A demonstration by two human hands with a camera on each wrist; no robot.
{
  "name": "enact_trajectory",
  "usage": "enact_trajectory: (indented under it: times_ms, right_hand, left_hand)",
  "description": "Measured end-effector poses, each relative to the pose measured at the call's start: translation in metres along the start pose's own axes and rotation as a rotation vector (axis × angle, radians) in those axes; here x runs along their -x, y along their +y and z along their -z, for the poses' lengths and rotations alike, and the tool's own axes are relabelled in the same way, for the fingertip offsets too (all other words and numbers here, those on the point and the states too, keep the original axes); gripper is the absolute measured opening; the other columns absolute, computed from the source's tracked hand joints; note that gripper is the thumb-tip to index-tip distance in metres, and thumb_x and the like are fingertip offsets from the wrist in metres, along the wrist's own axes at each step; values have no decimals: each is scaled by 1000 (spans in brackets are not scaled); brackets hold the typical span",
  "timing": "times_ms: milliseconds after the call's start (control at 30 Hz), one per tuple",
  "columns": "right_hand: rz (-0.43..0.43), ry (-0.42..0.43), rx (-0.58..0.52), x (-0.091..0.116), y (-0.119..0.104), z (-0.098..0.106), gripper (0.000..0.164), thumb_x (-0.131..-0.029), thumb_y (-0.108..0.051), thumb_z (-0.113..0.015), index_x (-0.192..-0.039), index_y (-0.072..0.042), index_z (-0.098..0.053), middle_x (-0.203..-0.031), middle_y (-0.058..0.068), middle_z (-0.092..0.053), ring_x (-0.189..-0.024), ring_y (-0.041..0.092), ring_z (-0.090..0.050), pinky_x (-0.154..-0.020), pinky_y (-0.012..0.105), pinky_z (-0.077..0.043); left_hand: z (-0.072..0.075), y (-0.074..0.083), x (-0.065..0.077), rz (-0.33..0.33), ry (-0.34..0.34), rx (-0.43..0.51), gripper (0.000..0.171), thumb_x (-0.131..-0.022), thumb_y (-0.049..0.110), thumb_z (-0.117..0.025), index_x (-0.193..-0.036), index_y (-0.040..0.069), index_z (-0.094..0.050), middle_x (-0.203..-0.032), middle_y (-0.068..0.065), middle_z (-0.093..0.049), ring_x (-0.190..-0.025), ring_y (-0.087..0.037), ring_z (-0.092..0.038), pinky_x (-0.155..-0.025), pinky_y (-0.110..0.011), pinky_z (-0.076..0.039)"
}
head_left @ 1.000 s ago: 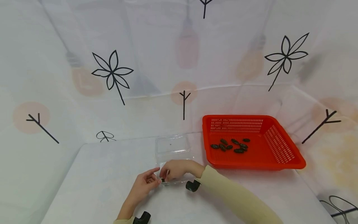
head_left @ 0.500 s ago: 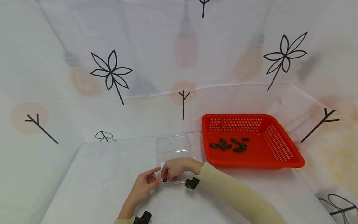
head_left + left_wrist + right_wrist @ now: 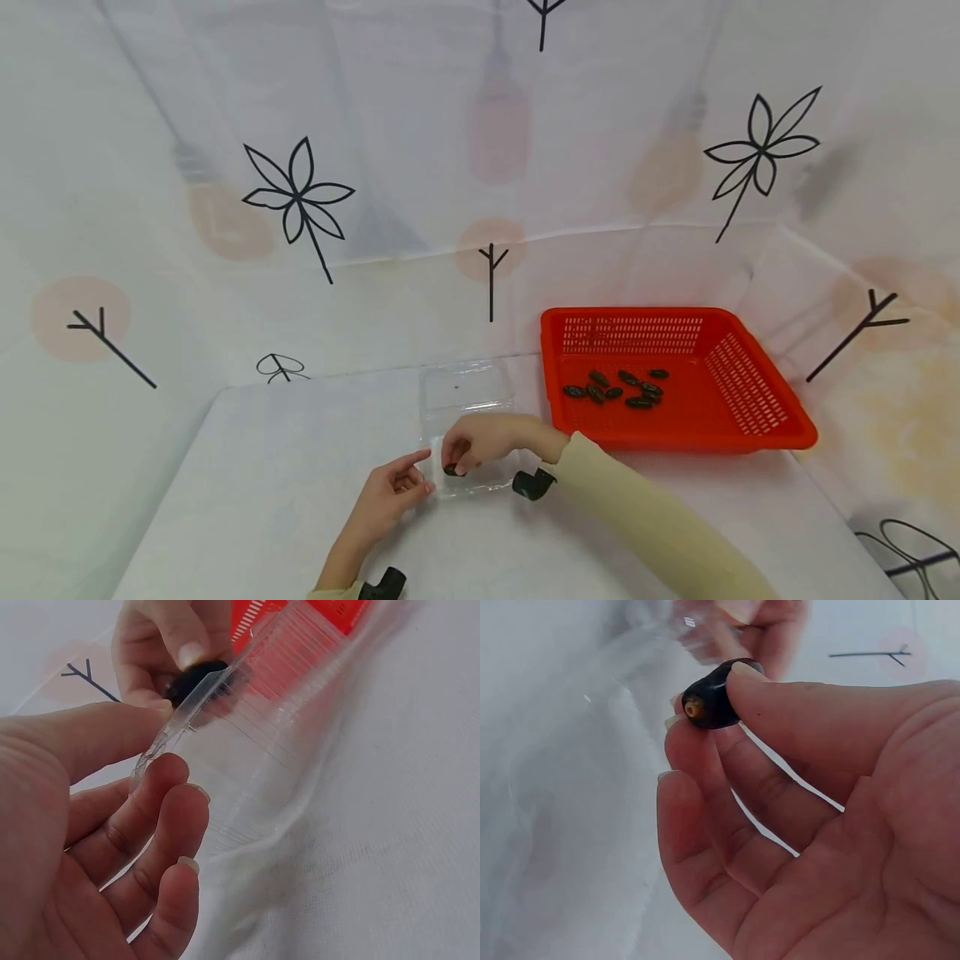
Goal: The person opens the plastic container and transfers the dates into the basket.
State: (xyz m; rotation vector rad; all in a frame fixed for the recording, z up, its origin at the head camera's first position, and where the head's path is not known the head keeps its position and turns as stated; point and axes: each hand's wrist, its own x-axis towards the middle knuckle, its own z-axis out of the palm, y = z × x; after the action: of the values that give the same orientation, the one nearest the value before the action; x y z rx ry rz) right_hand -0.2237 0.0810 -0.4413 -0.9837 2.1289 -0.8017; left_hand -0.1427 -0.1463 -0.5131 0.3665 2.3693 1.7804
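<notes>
My right hand [image 3: 487, 437] pinches a small dark oval fruit [image 3: 718, 696] between thumb and fingertips. A yellowish stem scar shows at the fruit's near end in the right wrist view. It is over the left part of a clear plastic box [image 3: 487, 480], whose lid [image 3: 465, 388] lies folded back behind it. At the box's left edge, my left hand [image 3: 384, 493] holds the rim between thumb and fingers. The left wrist view shows the box wall [image 3: 225, 776] tilted and see-through beside those fingertips. How much lies inside the box is hard to tell behind the right hand.
A red plastic basket [image 3: 750, 442] with slotted walls stands to the right of the box. Several dark oval fruits [image 3: 639, 402] lie in its left half. White cloth [image 3: 255, 483] covers the table, and a printed cloth hangs behind.
My right hand has lifted slightly and moved right, away from the left fingertips, with the dark fruit now more visible in it. The left hand stays at the box's left edge.
</notes>
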Motion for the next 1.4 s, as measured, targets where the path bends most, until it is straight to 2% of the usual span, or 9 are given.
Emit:
enact_trajectory:
  times_ms: [200, 367, 667, 967, 1133, 1233, 1400]
  right_hand:
    - [25, 90, -39, 23, 3, 19, 16, -94, -6, -68, -104, -18, -71, -96, -10, -67, -90, 7, -62, -81, 24, -52]
    - [46, 158, -69, 45, 9, 37, 16, -95, -8, -66, -110, -13, -71, -99, -8, -68, -95, 12, -63, -86, 29, -52]
    - [0, 311, -130, 92, 33, 66, 19, -96, -11, -66, -115, -11, -70, -104, -1, -69, -101, 20, -63, -88, 37, -52]
    - [-183, 511, -161, 145, 77, 98, 31, -97, -19, -66, -127, -9, -65, -119, 5, -65, -107, 28, -60, -94, 47, -49]
    - [-262, 610, -176, 165, 108, 108, 37, -99, -19, -63, -131, 0, -60, -126, 15, -62, -112, 36, -59, -95, 50, -48]
    - [-311, 626, -166, 174, 125, 109, 38, -99, -18, -62, -131, 2, -60, -127, 19, -61, -111, 39, -59, -94, 53, -47]
    - [-361, 581, -123, 186, 147, 110, 35, -98, -13, -62, -127, 7, -62, -125, 24, -62, -110, 37, -60, -94, 54, -48]
  left_hand:
    - [0, -1, 0, 31, 1, 26, 50, -88, 5, -76, -133, -7, -58, -80, -3, -61, -63, -8, -54, -57, -21, -44]
    - [0, -1, 0, 52, 3, 40, 51, -86, 7, -77, -133, -5, -59, -82, -5, -60, -63, -9, -53, -58, -21, -44]
    - [2, -2, 3, 70, 6, 54, 53, -86, 9, -78, -134, -4, -58, -84, -8, -60, -64, -10, -53, -59, -21, -44]
    - [2, -3, 2, 59, 7, 60, 52, -86, 8, -78, -133, -3, -59, -83, -7, -61, -64, -10, -53, -59, -21, -44]
    - [2, -3, 1, 59, 9, 48, 52, -87, 9, -78, -133, -3, -59, -83, -7, -61, -64, -10, -53, -58, -21, -44]
    - [2, -3, 1, 52, 2, 42, 51, -87, 9, -78, -133, -3, -59, -83, -7, -61, -64, -10, -53, -59, -21, -45]
    - [3, -4, 0, 47, -9, 40, 51, -87, 9, -78, -133, -4, -59, -83, -7, -62, -64, -9, -54, -59, -21, -45]
